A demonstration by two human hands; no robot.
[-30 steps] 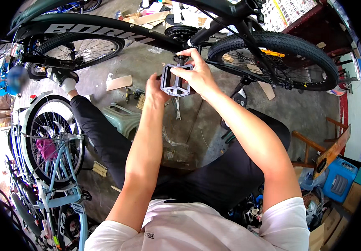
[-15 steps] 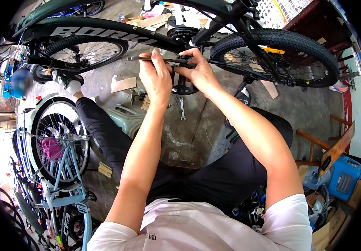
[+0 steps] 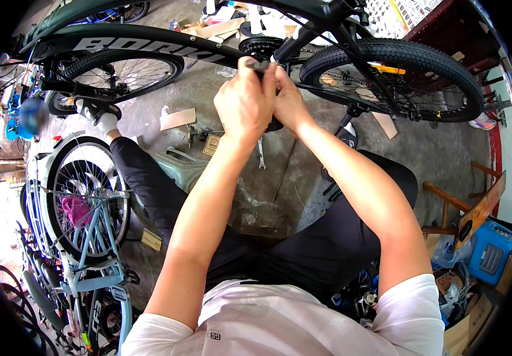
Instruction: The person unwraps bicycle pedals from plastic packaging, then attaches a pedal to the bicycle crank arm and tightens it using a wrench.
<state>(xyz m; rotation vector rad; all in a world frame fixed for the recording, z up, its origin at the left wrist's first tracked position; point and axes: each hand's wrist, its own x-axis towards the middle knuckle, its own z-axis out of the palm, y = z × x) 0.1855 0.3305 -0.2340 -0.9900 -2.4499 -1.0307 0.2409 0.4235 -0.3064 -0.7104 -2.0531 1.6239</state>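
Note:
A black mountain bike (image 3: 220,54) stands across the far side in front of me. At its crank, my left hand (image 3: 245,104) is closed around a dark, flat wrench (image 3: 259,64), whose end shows past my fingers. Right beside it, my right hand (image 3: 290,105) has its fingers bent in at the crank, touching the left hand; what they grip is hidden. Below the hands a bit of the black pedal (image 3: 275,125) shows. The chainrings (image 3: 260,45) sit just beyond my fingers.
On the floor between my legs lies a combination wrench (image 3: 261,155). A grey-green plastic stool (image 3: 178,168) is by my left leg. A light-blue bicycle (image 3: 92,228) lies at the left. To the right are a wooden chair (image 3: 446,199) and a blue case (image 3: 491,252).
The wrench has swung from lying sideways to the left to pointing away from me. My left hand has moved right and up against my right hand, covering most of the pedal.

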